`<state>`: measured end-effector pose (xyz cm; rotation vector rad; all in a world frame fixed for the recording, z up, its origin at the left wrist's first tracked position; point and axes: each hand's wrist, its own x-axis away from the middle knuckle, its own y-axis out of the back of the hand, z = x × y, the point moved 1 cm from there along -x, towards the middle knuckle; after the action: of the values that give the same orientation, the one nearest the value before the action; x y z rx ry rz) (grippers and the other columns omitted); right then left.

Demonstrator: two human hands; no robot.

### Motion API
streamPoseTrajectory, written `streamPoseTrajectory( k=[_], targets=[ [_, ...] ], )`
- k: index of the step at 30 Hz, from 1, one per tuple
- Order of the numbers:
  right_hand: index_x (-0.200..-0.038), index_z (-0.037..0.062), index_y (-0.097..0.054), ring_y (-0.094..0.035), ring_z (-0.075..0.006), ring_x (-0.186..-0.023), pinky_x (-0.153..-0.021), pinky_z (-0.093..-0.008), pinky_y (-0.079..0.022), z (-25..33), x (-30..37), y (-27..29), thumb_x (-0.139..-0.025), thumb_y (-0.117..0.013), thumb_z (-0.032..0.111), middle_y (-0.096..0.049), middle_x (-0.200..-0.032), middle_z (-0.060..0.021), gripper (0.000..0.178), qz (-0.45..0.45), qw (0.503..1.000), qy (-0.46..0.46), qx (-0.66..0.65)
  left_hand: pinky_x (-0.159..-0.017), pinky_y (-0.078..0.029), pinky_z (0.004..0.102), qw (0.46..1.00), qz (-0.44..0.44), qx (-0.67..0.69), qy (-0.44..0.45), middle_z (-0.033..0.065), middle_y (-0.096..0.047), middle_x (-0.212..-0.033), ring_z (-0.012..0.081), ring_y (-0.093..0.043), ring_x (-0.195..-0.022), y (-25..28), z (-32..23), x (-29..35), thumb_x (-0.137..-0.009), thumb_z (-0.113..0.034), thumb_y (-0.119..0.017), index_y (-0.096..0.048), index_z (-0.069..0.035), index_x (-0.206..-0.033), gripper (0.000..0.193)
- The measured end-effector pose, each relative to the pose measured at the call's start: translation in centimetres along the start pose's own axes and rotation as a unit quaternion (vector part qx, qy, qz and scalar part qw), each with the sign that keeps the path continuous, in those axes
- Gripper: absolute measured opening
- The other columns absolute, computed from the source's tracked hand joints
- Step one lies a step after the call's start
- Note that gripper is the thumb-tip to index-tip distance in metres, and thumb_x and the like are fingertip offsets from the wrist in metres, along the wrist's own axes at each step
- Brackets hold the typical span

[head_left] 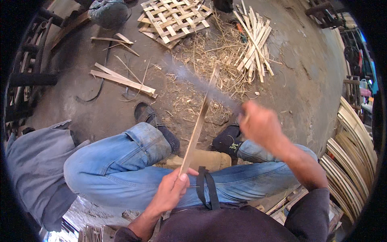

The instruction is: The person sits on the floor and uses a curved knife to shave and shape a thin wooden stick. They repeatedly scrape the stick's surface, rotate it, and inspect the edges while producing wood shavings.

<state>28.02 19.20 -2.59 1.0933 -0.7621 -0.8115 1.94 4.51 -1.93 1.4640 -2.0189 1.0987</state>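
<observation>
My left hand (171, 191) is closed around the near end of a long, pale split-bamboo strip (196, 129). From my lap the strip points up and away, between my knees. My right hand (263, 126) grips the handle of a knife (191, 82), whose long blade is smeared by motion. The blade crosses the strip near its far end; whether it touches the strip I cannot tell. Shavings (193, 52) lie scattered on the ground beyond the strip.
Woven lattice panels (175, 22) lie stacked at the far middle, beside a pile of cut strips (254, 46). Several loose strips (123, 82) rest on the left. Curved bundles of strips (348, 161) stand at the right. Grey cloth (38, 165) is by my left knee; a wooden block (215, 160) sits between my feet.
</observation>
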Motion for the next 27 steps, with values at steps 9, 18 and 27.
streamPoseTrajectory(
  k=[9, 18, 27],
  targets=[
    [-0.089, 0.0018, -0.055, -0.065, -0.0371, -0.069, -0.061, -0.0473, -0.053, 1.0, 1.6, 0.2, -0.081, -0.062, 0.011, -0.063, -0.073, -0.0199, 0.014, 0.08, 0.99, -0.064, -0.093, -0.053, -0.036, 0.024, 0.996, -0.031, -0.086, -0.012, -0.0031, -0.043, -0.067, 0.0065, -0.041, -0.058, -0.5, 0.4, 1.0, -0.104, -0.032, -0.04, -0.059, -0.004, -0.107, 0.034],
    [-0.091, 0.0004, -0.051, -0.064, -0.0435, -0.07, -0.061, -0.0506, -0.052, -1.2, 0.9, 0.9, -0.081, -0.06, 0.009, -0.062, -0.072, -0.0222, 0.015, 0.035, 0.996, -0.011, -0.08, -0.049, -0.031, 0.0232, 0.999, 0.005, -0.05, 0.004, -0.0044, -0.039, -0.066, 0.0049, -0.036, -0.056, -0.4, 0.4, 2.0, -0.104, -0.04, -0.037, -0.056, 0.002, -0.108, 0.046],
    [-0.084, 0.008, -0.054, -0.062, -0.0238, -0.057, -0.049, -0.038, -0.051, 6.9, 0.7, 6.9, -0.079, -0.059, 0.013, -0.055, -0.066, -0.0067, 0.009, 0.064, 0.997, 0.028, 0.012, -0.047, -0.034, 0.0237, 0.988, -0.01, 0.134, 0.079, -0.0036, -0.043, -0.067, 0.0065, -0.038, -0.053, 0.0, -0.3, 2.0, -0.1, -0.054, -0.04, -0.056, 0.004, -0.109, 0.06]
  ],
)
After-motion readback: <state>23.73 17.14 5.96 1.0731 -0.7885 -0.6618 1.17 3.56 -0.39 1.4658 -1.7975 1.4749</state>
